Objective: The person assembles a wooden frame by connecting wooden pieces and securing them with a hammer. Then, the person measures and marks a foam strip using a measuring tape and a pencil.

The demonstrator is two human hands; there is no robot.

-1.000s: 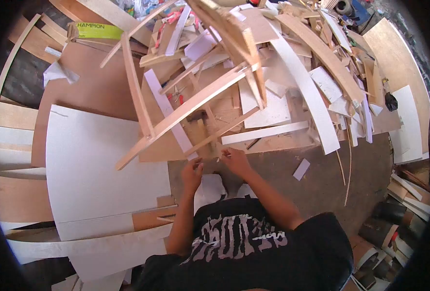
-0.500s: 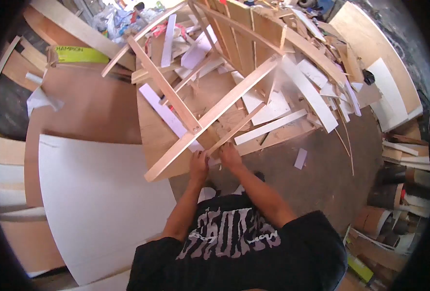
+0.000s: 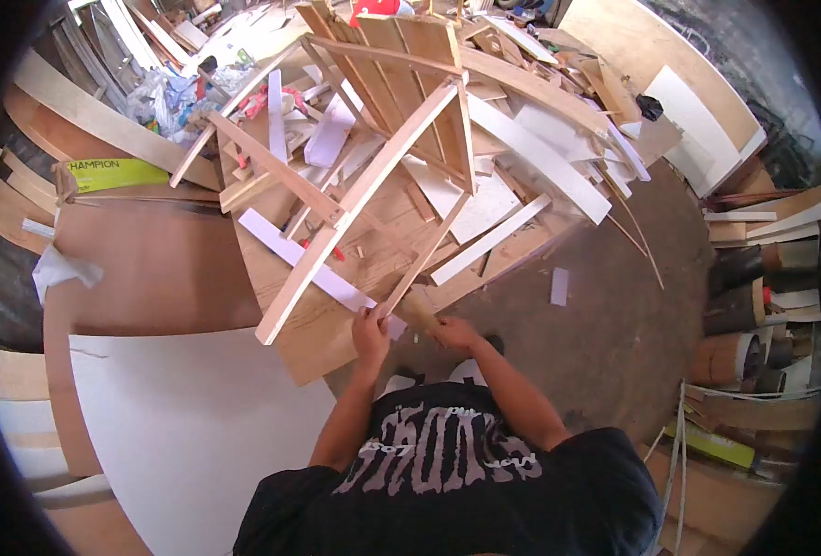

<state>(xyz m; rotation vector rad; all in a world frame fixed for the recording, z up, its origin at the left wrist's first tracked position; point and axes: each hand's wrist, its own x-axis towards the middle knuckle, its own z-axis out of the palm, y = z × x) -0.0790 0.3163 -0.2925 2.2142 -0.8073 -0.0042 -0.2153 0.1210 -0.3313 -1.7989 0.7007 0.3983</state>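
Observation:
A pale wooden frame (image 3: pixel 373 190) with long bars and a slatted panel (image 3: pixel 383 88) rests tilted over a plywood-topped table. My left hand (image 3: pixel 371 335) is closed around the near end of a thin wooden strip (image 3: pixel 428 257) on the frame. To its right, my right hand (image 3: pixel 459 334) grips a tan flat piece (image 3: pixel 420 309), whose exact kind I cannot make out. A long white strip (image 3: pixel 304 259) lies on the plywood under the frame, its near end close to my left hand.
Wood and white board offcuts (image 3: pixel 494 208) crowd the table (image 3: pixel 313 357). A large white sheet (image 3: pixel 197 426) leans at left, near a brown board (image 3: pixel 151 269). Stacked boards and rolls (image 3: pixel 726 357) stand at right. A small white piece (image 3: pixel 560 286) lies on the floor.
My right hand has moved right and down, away from the strip, and the tan piece now shows in it. My left hand stays at the strip's end. The camera view has shifted.

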